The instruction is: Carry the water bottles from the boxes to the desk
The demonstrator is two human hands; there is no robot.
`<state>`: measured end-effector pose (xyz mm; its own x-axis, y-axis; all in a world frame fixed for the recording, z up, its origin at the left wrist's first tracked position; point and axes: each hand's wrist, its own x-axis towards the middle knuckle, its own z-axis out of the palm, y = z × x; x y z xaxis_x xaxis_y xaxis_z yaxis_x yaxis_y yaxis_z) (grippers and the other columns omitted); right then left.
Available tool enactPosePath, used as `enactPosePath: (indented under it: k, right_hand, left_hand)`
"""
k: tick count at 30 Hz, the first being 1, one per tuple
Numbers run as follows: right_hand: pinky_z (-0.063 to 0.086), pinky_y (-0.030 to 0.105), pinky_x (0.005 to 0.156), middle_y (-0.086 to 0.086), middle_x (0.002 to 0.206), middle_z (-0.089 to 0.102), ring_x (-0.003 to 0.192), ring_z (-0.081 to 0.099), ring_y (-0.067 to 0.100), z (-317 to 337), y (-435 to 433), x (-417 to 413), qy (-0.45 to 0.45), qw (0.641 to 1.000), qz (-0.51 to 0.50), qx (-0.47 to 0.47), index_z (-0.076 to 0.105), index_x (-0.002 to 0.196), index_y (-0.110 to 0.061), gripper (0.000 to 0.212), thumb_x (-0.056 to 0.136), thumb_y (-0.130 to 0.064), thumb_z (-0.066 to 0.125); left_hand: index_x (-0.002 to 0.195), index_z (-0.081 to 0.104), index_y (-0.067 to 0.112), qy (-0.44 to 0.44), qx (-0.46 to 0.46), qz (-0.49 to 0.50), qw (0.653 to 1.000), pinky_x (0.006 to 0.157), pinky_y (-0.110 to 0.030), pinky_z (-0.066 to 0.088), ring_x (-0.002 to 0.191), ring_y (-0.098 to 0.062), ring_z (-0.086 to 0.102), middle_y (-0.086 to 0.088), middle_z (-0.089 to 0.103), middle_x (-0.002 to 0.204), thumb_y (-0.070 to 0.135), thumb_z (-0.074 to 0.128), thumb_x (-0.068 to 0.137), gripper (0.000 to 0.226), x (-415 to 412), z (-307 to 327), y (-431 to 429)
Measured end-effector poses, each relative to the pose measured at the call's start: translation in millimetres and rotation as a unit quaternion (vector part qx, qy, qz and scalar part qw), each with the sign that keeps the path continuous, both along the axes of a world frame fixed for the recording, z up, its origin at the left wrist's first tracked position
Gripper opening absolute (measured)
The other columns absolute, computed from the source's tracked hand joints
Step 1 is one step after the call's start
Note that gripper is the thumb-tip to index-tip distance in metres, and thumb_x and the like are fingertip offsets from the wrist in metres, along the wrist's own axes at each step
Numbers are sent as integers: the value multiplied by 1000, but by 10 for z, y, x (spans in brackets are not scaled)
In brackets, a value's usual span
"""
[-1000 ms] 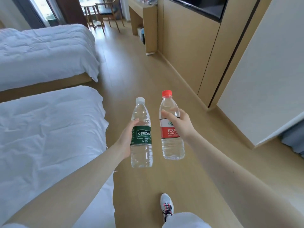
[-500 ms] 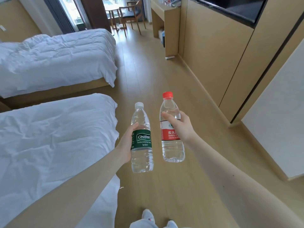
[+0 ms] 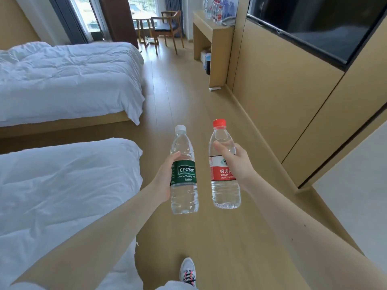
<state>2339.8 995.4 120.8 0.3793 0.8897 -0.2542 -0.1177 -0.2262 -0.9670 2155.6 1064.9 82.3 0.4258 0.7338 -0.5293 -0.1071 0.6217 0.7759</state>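
My left hand (image 3: 164, 178) grips a clear water bottle with a green Cestbon label and white cap (image 3: 184, 174), held upright over the floor. My right hand (image 3: 236, 162) grips a second clear bottle with a red label and red cap (image 3: 223, 166), also upright, just to the right of the first. Both arms reach forward. Far ahead on the right stands the wooden desk (image 3: 217, 32), with several water bottles (image 3: 218, 9) standing on its top.
Two beds with white duvets (image 3: 62, 80) (image 3: 58, 185) fill the left side. A wood-panelled wall with a black TV (image 3: 326, 21) runs along the right. A chair (image 3: 167, 28) and small table stand by the window. The wooden floor aisle (image 3: 184, 97) leads to the desk.
The view has advanced down the aisle and tilted up; the desk and its bottles have come into sight. Both bottles stay held upright in the same grips.
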Motion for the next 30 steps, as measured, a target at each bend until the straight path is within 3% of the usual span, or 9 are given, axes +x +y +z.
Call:
enactPosePath:
  k: [9,13,21,24,27,30]
  right_hand:
    - [59,43,79,16,109,68,85,72,29,74,1354,-21,-26,1000,9,-8,57,115,-11,53,80,-48,73]
    - [57,38,78,10,110,67,87,71,24,106,1876,27,-54,998,30,-9,58,111,-12,45,83,-45,71]
    - [56,45,85,13,109,68,92,70,30,-64,3165,303,-38,996,78,-2,56,115,-14,48,84,-48,69]
    - [57,35,71,12,105,68,82,70,23,-74,3730,485,-9,995,101,-7,54,121,-13,52,85,-49,66]
    - [51,21,54,5,97,69,66,69,10,-11,4312,744,-7,992,128,-6,53,123,-13,53,87,-51,62]
    - [49,17,48,3,91,66,56,66,5,63,4859,1025,-16,988,151,-1,50,119,-12,47,89,-45,62]
  left_hand:
    - [99,64,12,-25,5,-32,999,74,-36,52,72,-25,67,-9,69,80,48,53,90,39,50,83,1367]
    - [98,63,12,-36,15,-43,998,70,-34,52,71,-23,67,-9,69,81,48,49,91,39,108,79,1849]
    - [97,63,11,-28,-2,-17,999,64,-31,56,69,-22,67,-9,68,83,49,53,86,40,358,-10,2884]
    - [97,65,11,-32,-21,-9,999,73,-35,54,74,-24,67,-10,68,88,52,58,75,47,547,17,3351]
    - [92,67,10,-14,-24,21,999,75,-37,52,70,-24,68,-11,69,82,49,55,81,42,758,47,3873]
    - [92,66,11,3,-19,31,999,73,-35,53,68,-24,67,-10,69,81,49,50,88,42,968,124,4370]
